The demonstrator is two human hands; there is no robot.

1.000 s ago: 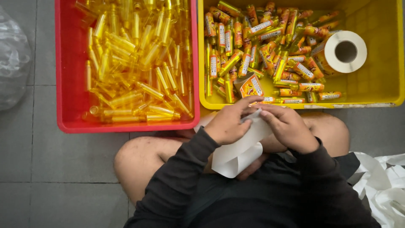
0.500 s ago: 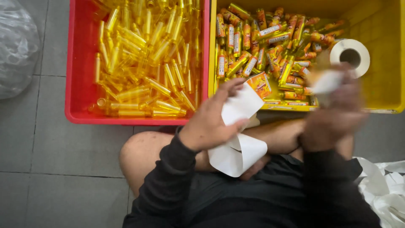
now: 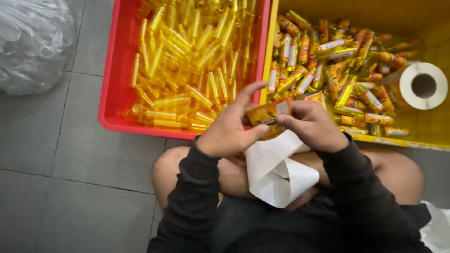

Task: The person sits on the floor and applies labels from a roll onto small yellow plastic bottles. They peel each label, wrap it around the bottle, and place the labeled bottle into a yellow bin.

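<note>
Red bin (image 3: pixel 112 107) of bare tubes sits upper left, yellow bin (image 3: pixel 422 140) upper right. At centre, our left hand (image 3: pixel 229 129) and right hand (image 3: pixel 314 124) pinch a labelled tube (image 3: pixel 268 113); the label may crease, and the backing strip (image 3: pixel 276 173) could snag.

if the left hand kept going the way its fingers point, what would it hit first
The left hand has its fingers pointing up and away, toward the red bin. It would likely meet the bin's near rim or right wall first, then the yellow tubes; depth is unclear.
</note>
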